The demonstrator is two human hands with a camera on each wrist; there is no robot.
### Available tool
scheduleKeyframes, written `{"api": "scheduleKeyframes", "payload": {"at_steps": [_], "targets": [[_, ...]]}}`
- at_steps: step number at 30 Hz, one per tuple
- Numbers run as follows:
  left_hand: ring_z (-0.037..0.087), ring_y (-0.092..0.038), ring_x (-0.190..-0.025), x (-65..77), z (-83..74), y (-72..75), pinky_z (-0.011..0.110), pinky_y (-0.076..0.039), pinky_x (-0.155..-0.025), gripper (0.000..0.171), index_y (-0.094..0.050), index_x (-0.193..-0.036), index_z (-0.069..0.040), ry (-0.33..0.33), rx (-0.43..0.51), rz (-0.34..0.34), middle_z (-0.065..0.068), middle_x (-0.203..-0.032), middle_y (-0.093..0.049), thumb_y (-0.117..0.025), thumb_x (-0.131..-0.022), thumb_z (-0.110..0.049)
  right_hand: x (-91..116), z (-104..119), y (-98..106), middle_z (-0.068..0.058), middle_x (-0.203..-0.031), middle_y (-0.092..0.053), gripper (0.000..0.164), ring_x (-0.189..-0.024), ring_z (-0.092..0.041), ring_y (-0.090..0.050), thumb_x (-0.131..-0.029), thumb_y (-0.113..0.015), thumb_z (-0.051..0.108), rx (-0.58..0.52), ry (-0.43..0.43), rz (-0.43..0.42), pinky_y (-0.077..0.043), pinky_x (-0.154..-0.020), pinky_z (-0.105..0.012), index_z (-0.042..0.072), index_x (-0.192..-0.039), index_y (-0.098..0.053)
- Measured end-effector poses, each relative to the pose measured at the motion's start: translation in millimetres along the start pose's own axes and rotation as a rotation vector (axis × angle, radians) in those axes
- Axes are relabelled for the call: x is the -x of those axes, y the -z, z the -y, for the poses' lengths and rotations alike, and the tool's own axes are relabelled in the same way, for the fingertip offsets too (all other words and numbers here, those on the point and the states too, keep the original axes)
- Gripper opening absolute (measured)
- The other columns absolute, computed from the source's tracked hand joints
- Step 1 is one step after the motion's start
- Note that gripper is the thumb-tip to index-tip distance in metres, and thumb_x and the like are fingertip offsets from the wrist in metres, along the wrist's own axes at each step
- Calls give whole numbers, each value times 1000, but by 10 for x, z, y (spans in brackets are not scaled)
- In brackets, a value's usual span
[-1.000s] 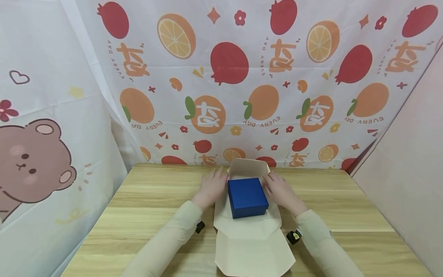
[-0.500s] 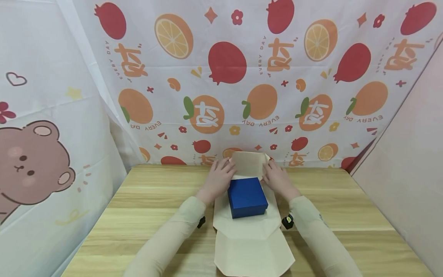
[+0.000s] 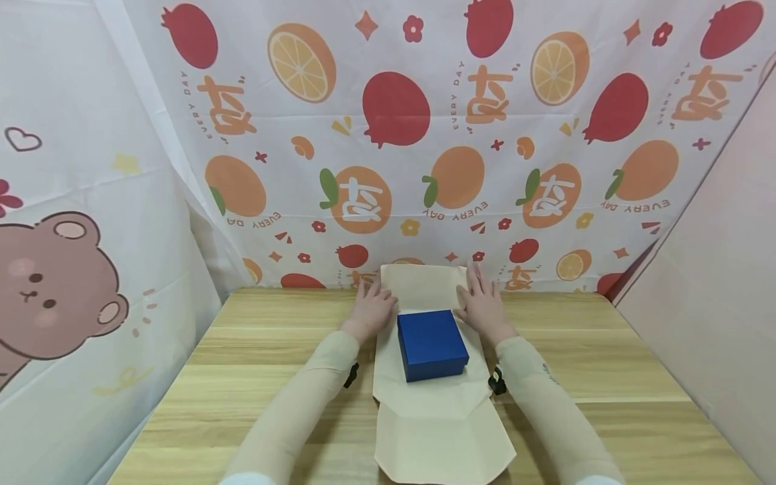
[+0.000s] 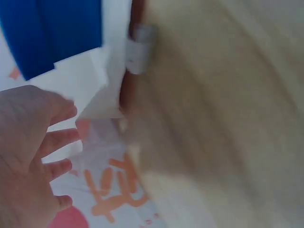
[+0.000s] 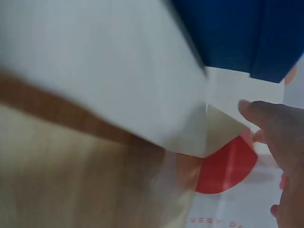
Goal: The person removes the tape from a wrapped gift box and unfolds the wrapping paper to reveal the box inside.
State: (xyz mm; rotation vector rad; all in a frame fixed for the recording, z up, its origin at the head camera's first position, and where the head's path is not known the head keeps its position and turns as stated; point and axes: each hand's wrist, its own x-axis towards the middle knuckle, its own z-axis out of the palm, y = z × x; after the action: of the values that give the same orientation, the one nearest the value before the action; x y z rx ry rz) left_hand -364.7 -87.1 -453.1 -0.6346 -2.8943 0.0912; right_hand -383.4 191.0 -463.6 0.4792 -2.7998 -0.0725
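A dark blue square lidded box point(image 3: 432, 343) rests on an unfolded cream cardboard sheet point(image 3: 445, 441) in the head view. The sheet's back flap point(image 3: 421, 286) leans up toward the backdrop. My left hand point(image 3: 372, 310) is at the flap's left edge, its fingers spread and relaxed in the left wrist view. On the other side, my right hand point(image 3: 481, 303) lies along the flap's right edge with fingers extended upward. Thumb and fingers of the right hand point(image 5: 280, 128) show near a folded cardboard corner point(image 5: 225, 133) in the right wrist view. Neither hand grips the blue box.
A light wooden table point(image 3: 267, 377) lies under everything. Behind it hangs a fruit-printed cloth point(image 3: 400, 168), close to the flap and fingertips. A bear-printed cloth point(image 3: 54, 289) covers the left side, and a pale panel point(image 3: 709, 296) stands at the right.
The back flap has been unfolded wider and tilted back toward the cloth. My hands have shifted farther back, lately spreading apart along its edges. The blue box has stayed in place.
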Motion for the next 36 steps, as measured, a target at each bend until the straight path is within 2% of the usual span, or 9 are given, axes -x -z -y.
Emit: {"api": "scheduleKeyframes", "payload": {"at_steps": [5,9,12,16,25,31,36], "targets": [[39,-28,-146,13,49,-125,67,-19,-114,34,-57,-129,-24,-2,61,130,3,-141,-55,-60,-96,-33,53,-2,-109,-17,-164,-12,56,-151,-40,-8,-95,-59,42,-27,61,147,-20,-116,-64,18,-144,-49],[42,-30,-144,16,72,-209,68,-24,-112,41,-53,-135,-25,15,138,205,4,-147,-51,-56,-97,-41,82,-10,-220,-14,-164,-14,52,-152,-39,-4,-99,-55,30,-161,97,261,-14,-118,-64,17,-148,-43],[44,-28,-144,10,82,-211,69,-24,-111,47,-49,-142,-24,32,214,249,6,-152,-44,-55,-98,-40,90,-21,-278,-11,-163,-19,53,-152,-39,-4,-102,-50,27,-247,94,338,-12,-118,-63,18,-151,-36],[44,-23,-146,-9,112,-183,70,-20,-112,56,-41,-149,-23,61,252,308,8,-158,-34,-54,-98,-42,80,-34,-287,-8,-164,-19,58,-152,-38,-4,-103,-47,32,-299,70,423,-9,-119,-62,22,-155,-25],[42,-11,-150,-24,157,-199,73,-11,-113,77,-29,-154,-21,108,300,395,3,-163,-24,-57,-92,-55,75,-126,-222,-14,-164,-12,73,-150,-43,-6,-99,-49,46,-277,13,506,-13,-116,-68,16,-157,-16],[40,-9,-151,-43,122,-183,73,-10,-113,82,-25,-155,-19,122,291,400,4,-163,-22,-57,-90,-59,44,-206,-266,-12,-165,-9,80,-151,-41,-2,-97,-50,49,-281,-40,535,-10,-116,-67,15,-158,-12],[40,-10,-151,-70,145,-255,73,-11,-113,86,-26,-155,-18,130,297,384,5,-163,-23,-57,-88,-61,43,-222,-262,-12,-165,-10,81,-151,-42,-2,-96,-51,52,-297,-59,546,-10,-117,-67,15,-158,-12]]}}
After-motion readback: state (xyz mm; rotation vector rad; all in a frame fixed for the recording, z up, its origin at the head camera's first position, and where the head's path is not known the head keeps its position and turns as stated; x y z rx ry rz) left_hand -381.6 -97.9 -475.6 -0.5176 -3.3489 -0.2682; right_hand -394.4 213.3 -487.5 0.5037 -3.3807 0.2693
